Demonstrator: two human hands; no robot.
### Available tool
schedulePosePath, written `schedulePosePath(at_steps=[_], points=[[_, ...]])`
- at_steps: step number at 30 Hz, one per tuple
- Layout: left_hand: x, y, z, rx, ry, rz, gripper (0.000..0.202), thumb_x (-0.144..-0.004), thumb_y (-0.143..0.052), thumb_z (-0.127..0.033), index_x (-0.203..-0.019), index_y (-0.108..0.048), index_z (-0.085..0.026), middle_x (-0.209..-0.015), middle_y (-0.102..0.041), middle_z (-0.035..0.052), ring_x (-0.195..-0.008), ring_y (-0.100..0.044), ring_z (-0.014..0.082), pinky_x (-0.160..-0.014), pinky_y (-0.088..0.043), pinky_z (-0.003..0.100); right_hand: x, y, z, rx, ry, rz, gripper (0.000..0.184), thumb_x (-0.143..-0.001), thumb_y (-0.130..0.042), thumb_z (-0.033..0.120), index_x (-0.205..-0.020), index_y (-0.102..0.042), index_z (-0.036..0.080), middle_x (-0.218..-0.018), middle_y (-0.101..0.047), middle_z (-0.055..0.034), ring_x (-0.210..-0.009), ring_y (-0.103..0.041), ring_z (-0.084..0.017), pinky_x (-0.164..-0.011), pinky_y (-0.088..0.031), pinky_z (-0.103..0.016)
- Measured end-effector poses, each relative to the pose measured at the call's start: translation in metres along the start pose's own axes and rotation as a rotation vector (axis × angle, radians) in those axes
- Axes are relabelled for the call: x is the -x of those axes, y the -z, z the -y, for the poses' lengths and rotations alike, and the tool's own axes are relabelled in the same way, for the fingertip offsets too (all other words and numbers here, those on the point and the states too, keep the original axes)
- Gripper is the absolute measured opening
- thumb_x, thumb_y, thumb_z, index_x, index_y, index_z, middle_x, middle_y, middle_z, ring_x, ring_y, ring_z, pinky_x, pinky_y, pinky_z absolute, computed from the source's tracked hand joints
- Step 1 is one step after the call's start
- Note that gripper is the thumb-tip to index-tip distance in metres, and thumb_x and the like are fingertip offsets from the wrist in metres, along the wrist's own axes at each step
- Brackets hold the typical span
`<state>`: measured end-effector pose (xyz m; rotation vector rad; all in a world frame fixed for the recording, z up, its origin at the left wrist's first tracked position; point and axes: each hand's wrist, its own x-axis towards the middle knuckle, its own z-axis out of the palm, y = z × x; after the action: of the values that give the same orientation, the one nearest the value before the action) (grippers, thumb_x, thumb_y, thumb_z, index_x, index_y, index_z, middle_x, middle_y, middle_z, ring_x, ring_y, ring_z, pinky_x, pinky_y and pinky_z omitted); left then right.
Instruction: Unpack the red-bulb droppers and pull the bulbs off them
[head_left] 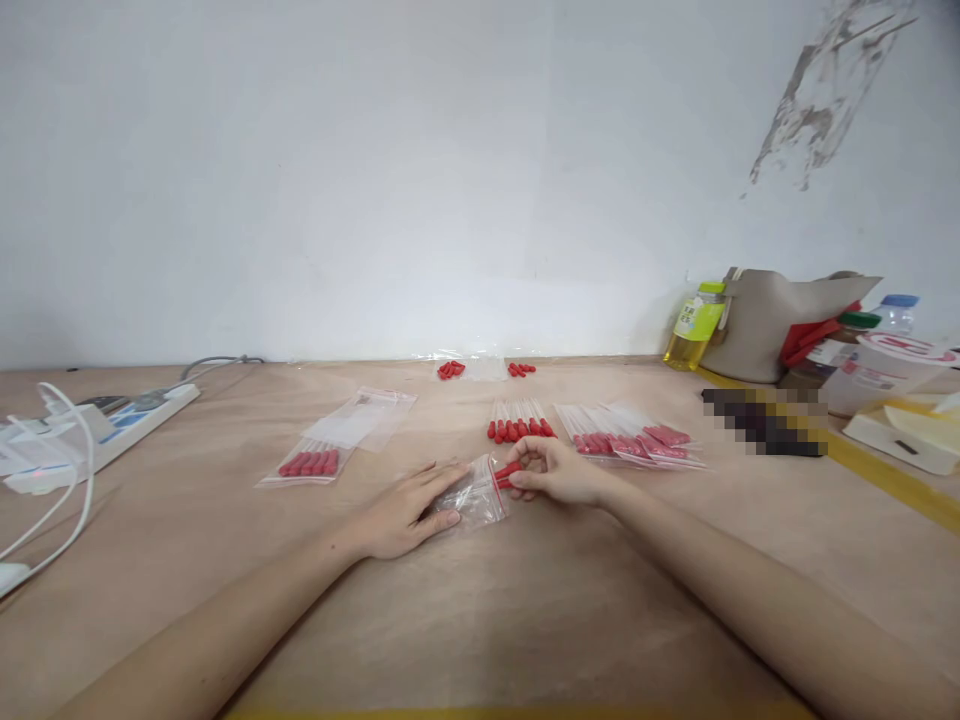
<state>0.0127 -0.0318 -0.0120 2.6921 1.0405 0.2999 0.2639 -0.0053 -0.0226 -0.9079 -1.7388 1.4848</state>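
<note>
Clear zip bag (480, 497) lies flat on the bench (525, 610), just in front of the person, mouth turned to the right. Left hand (409, 515) rests on it palm down, fingers stretched out and pressing the film, not closed round anything. Right hand (559, 472) pinches a red-bulbed pipette (508, 470), red end at the bag's mouth; whether it is partly inside cannot be told. The bag otherwise looks empty. Progress, judged from the layout: a fanned stack of filled bags (637, 440) lies just right of the hands, and one filled bag (309, 463) sits to the left, red bulbs showing in each. What looks left: a loose row of pipettes (519, 425) just behind the hands, and flat empty bags (360, 418) behind the left one. Two small clusters of red pieces (451, 369) lie far back, near the wall. A power strip (112, 420) is at far left.
</note>
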Motion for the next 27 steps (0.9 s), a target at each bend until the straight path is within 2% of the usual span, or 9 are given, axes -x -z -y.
schedulePosePath(at_steps=[2, 7, 11, 14, 17, 20, 24, 27], points=[[0.001, 0.0, 0.001, -0.004, 0.005, 0.003, 0.053, -0.088, -0.035, -0.045, -0.136, -0.023, -0.027, -0.142, -0.027, 0.0022, -0.129, -0.025, 0.0217, -0.107, -0.02, 0.04, 0.002, 0.017, 0.01, -0.032, -0.041, -0.005, 0.036, -0.059, -0.072, 0.036, -0.081, -0.05, 0.016, -0.066, -0.062, 0.0009, -0.059, -0.06, -0.011, -0.059, -0.048, -0.027], [0.003, -0.001, 0.006, -0.026, 0.051, -0.006, 0.051, -0.087, -0.035, -0.048, -0.133, -0.031, -0.027, -0.141, -0.028, 0.0034, -0.13, -0.024, 0.0221, -0.106, -0.022, 0.041, 0.005, 0.061, 0.034, 0.057, 0.071, -0.202, 0.031, -0.065, -0.067, 0.037, -0.084, -0.055, 0.016, -0.076, -0.066, -0.0034, -0.069, -0.062, -0.013, -0.065, -0.049, -0.028], [0.003, -0.002, 0.009, -0.045, 0.073, -0.016, 0.052, -0.086, -0.035, -0.049, -0.133, -0.032, -0.027, -0.141, -0.029, 0.0045, -0.129, -0.025, 0.0221, -0.105, -0.024, 0.04, 0.0, 0.077, 0.034, 0.208, 0.34, -0.495, 0.027, -0.073, -0.06, 0.037, -0.091, -0.054, 0.017, -0.084, -0.066, -0.0052, -0.079, -0.062, -0.015, -0.075, -0.049, -0.032], [0.002, -0.002, 0.009, -0.039, 0.074, -0.023, 0.052, -0.086, -0.036, -0.049, -0.133, -0.032, -0.027, -0.141, -0.029, 0.0045, -0.129, -0.026, 0.0227, -0.105, -0.024, 0.041, -0.009, 0.072, 0.021, 0.519, 0.509, -0.603, 0.019, -0.079, -0.052, 0.032, -0.092, -0.056, 0.018, -0.088, -0.065, -0.0059, -0.083, -0.061, -0.016, -0.078, -0.047, -0.034], [0.003, -0.002, 0.007, -0.036, 0.07, -0.032, 0.051, -0.086, -0.036, -0.048, -0.133, -0.032, -0.027, -0.141, -0.03, 0.0044, -0.128, -0.027, 0.0229, -0.105, -0.025, 0.041, -0.019, 0.061, 0.005, 0.864, 0.609, -0.567, 0.019, -0.084, -0.044, 0.023, -0.095, -0.059, 0.019, -0.091, -0.064, -0.0072, -0.085, -0.058, -0.017, -0.078, -0.046, -0.034], [0.003, -0.001, 0.006, -0.03, 0.065, -0.039, 0.051, -0.086, -0.037, -0.047, -0.133, -0.032, -0.027, -0.14, -0.031, 0.0042, -0.128, -0.028, 0.0226, -0.105, -0.025, 0.041, -0.028, 0.053, -0.005, 1.09, 0.674, -0.431, 0.029, -0.085, -0.036, 0.014, -0.102, -0.059, 0.019, -0.101, -0.062, -0.0096, -0.091, -0.055, -0.018, -0.08, -0.045, -0.035], [0.004, -0.002, 0.006, -0.013, 0.058, -0.05, 0.05, -0.086, -0.038, -0.047, -0.132, -0.033, -0.028, -0.14, -0.031, 0.0038, -0.127, -0.029, 0.023, -0.105, -0.025, 0.041, -0.036, 0.051, -0.009, 1.295, 0.66, -0.28, 0.034, -0.084, -0.035, 0.009, -0.106, -0.059, 0.019, -0.104, -0.061, -0.0105, -0.096, -0.052, -0.02, -0.083, -0.044, -0.037], [0.004, -0.002, 0.006, -0.013, 0.063, -0.05, 0.05, -0.086, -0.038, -0.047, -0.132, -0.034, -0.028, -0.14, -0.031, 0.0038, -0.127, -0.029, 0.0229, -0.105, -0.025, 0.041, -0.034, 0.052, -0.009, 1.377, 0.61, -0.231, 0.035, -0.084, -0.035, 0.008, -0.108, -0.058, 0.019, -0.101, -0.061, -0.0098, -0.095, -0.052, -0.02, -0.083, -0.043, -0.035]])
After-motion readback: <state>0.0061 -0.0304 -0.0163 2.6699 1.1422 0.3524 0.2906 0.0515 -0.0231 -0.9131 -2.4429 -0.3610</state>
